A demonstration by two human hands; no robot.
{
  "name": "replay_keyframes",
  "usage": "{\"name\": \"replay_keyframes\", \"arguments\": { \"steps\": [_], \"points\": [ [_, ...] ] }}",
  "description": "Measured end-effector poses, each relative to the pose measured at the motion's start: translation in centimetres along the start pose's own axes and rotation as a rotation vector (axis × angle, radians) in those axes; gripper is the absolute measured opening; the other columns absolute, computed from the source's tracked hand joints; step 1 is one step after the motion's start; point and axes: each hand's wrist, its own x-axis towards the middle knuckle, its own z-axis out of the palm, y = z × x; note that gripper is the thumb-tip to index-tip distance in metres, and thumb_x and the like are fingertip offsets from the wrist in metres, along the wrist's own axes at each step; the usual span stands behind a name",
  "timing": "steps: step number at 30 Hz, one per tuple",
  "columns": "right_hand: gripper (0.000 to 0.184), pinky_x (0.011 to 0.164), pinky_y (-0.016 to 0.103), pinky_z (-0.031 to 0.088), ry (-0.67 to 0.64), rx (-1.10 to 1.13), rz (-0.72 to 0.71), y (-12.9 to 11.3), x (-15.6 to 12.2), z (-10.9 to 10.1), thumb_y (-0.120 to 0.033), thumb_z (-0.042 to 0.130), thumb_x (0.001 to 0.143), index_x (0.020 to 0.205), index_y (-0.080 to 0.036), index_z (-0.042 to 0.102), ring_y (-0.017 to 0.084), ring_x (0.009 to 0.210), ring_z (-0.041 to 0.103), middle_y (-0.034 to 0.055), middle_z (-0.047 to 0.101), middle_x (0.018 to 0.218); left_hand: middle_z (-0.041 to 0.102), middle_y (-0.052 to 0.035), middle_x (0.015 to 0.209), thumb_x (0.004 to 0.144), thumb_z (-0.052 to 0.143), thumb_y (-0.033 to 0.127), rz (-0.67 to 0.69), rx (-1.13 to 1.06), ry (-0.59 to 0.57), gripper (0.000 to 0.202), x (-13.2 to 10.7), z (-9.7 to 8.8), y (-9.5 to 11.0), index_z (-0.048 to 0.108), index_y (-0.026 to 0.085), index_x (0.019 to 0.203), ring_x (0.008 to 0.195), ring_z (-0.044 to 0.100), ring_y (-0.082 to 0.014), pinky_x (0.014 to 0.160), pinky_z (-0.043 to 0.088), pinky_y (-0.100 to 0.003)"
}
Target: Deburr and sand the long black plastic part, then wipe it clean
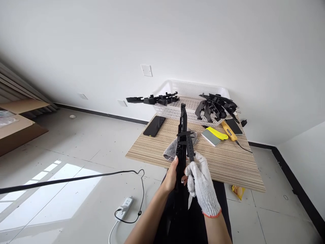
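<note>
From my station I count one bare hand [171, 177] at six o'clock, one gloved hand [202, 184] at five, one caliper [190, 146] at four, one white basket [194, 88] toward two, three wall plates [146, 70] between nine and eleven, one power strip [127, 203] at seven.

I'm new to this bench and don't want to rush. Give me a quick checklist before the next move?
1. Left hand gripping the black plastic part: ok.
2. Right hand holding the black caliper: ok.
3. Caliper jaws snug on the part: cannot tell; they lie across it, but contact is unclear.
4. Caliper scale readable: cannot tell; markings too small.
5. Both hands gloved: not ok; only the right wears a white knit glove, the left is bare.
6. Yellow utility knife clear of both hands: ok, farther back on the tabletop.
</note>
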Motion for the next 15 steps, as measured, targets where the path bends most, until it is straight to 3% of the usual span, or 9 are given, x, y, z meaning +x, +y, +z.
{"name": "replay_keyframes", "arguments": {
  "steps": [2,4,7,12,15],
  "points": [
    [0.056,0.030,0.015,0.033,-0.013,0.023,0.026,0.2,0.0,0.4,-0.056,0.061,0.095,0.140,-0.029,0.040,0.004,0.036,0.043,-0.0071,0.061,0.079,0.061,0.0005,0.059,0.084,0.064,0.074,0.069,0.027,0.088,0.054,0.2,0.0,0.0,0.069,0.022,0.096,0.052,0.059,-0.0175,0.048,0.050,-0.029],
    [0.055,0.030,0.016,0.033,0.012,0.039,0.036,0.3,0.0,0.9,-0.057,0.061,0.094,0.137,-0.029,0.040,0.004,0.035,0.043,-0.0078,0.060,0.079,0.074,-0.0044,0.079,0.084,0.071,0.065,0.181,0.060,0.199,0.043,0.4,-0.1,-0.1,0.072,0.024,0.098,0.085,0.073,-0.0244,0.066,0.059,-0.032],
    [0.050,0.029,0.016,0.032,0.059,0.042,0.052,0.3,0.1,1.4,-0.058,0.062,0.093,0.127,-0.029,0.040,0.004,0.034,0.042,-0.0091,0.058,0.078,0.079,-0.0073,0.100,0.084,0.075,0.059,0.265,0.091,0.292,0.036,0.6,-0.2,-0.3,0.074,0.025,0.095,0.120,0.068,-0.0269,0.091,0.060,-0.035],
    [0.050,0.030,0.016,0.033,0.058,0.048,0.072,0.8,0.1,1.4,-0.057,0.061,0.094,0.130,-0.031,0.039,0.004,0.035,0.039,-0.0105,0.055,0.076,0.078,-0.0099,0.113,0.087,0.071,0.061,0.216,0.121,0.287,0.042,0.5,-0.3,-0.4,0.076,0.022,0.102,0.133,0.061,-0.0298,0.106,0.054,-0.040],
    [0.052,0.030,0.016,0.033,0.052,0.057,0.066,1.1,0.0,1.4,-0.058,0.061,0.094,0.134,-0.032,0.040,0.003,0.035,0.038,-0.0100,0.056,0.077,0.076,-0.0106,0.120,0.091,0.066,0.059,0.211,0.094,0.277,0.043,0.4,-0.2,-0.4,0.075,0.022,0.108,0.134,0.061,-0.0299,0.102,0.055,-0.038]
  ]
}}
